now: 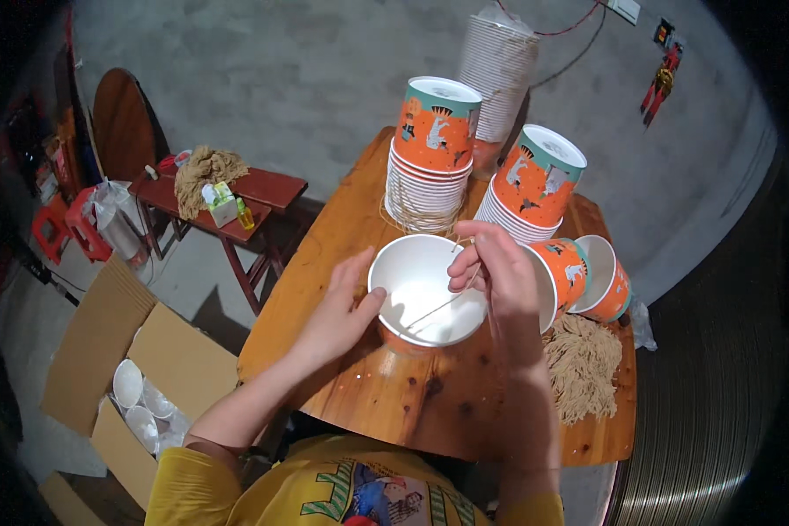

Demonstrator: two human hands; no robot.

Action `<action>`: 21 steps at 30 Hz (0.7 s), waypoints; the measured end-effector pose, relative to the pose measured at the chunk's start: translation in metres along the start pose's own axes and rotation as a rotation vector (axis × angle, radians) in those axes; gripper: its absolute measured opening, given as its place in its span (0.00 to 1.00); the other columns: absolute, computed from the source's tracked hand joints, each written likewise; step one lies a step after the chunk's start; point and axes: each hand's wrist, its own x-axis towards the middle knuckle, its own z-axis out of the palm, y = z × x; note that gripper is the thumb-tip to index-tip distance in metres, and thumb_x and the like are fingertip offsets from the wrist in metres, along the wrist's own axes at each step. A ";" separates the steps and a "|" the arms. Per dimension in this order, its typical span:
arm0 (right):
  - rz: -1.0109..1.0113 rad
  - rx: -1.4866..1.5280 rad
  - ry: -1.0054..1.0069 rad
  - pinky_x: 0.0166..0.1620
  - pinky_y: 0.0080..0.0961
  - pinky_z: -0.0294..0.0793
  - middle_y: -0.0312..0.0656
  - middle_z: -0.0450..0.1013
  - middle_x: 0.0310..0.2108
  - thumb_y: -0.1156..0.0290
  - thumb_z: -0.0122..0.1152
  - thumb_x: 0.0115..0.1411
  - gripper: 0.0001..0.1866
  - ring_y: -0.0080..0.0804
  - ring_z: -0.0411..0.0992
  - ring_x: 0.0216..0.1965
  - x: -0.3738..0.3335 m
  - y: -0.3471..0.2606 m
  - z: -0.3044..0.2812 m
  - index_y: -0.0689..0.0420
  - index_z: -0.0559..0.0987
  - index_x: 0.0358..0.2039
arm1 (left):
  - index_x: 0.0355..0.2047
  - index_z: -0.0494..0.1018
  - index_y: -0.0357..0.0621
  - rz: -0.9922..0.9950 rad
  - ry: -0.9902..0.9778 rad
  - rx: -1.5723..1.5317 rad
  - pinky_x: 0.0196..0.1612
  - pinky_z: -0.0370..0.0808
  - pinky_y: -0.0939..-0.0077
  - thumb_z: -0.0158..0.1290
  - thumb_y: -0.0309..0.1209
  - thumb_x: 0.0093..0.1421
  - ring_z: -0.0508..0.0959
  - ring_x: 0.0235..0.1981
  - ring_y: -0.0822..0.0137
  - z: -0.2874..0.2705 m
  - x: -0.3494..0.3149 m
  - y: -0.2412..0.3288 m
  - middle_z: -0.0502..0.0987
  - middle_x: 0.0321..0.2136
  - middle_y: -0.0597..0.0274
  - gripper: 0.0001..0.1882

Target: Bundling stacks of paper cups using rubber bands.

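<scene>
A white-lined paper bucket stands mouth up on the wooden table in front of me. My left hand grips its left side, with the thumb over the rim and the fingers along the outer wall. Above the right rim, my right hand pinches a thin tan cord. Part of that cord runs down across the inside of the bucket. Just right of my right forearm lies a heap of tan cords. Two orange printed buckets rest on their sides beyond it.
Two stacks of buckets rise at the far side of the table, the left one draped with cords. Behind them stands a tall wrapped bucket stack. An open cardboard box with white buckets sits lower left. A red bench holds more cords.
</scene>
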 end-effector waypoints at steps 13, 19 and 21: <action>0.086 -0.012 0.009 0.31 0.17 0.70 0.38 0.72 0.24 0.65 0.43 0.68 0.15 0.20 0.69 0.24 0.026 0.012 -0.024 0.62 0.72 0.45 | 0.38 0.71 0.44 0.682 -0.185 0.362 0.64 0.51 0.48 0.52 0.28 0.55 0.71 0.49 0.58 0.002 -0.011 0.007 0.73 0.35 0.59 0.10; 0.099 0.017 0.031 0.31 0.17 0.71 0.37 0.72 0.24 0.66 0.43 0.68 0.14 0.19 0.68 0.24 0.027 0.014 -0.032 0.62 0.72 0.45 | 0.36 0.73 0.45 0.665 -0.254 0.312 0.65 0.48 0.46 0.52 0.27 0.55 0.72 0.45 0.62 0.004 -0.012 0.001 0.72 0.32 0.61 0.08; 0.089 0.037 0.028 0.32 0.18 0.72 0.38 0.72 0.25 0.65 0.44 0.67 0.14 0.21 0.70 0.25 0.028 0.021 -0.040 0.62 0.72 0.45 | 0.36 0.73 0.45 0.664 -0.251 0.314 0.65 0.49 0.46 0.53 0.26 0.55 0.72 0.45 0.62 0.004 -0.011 -0.001 0.72 0.32 0.61 0.08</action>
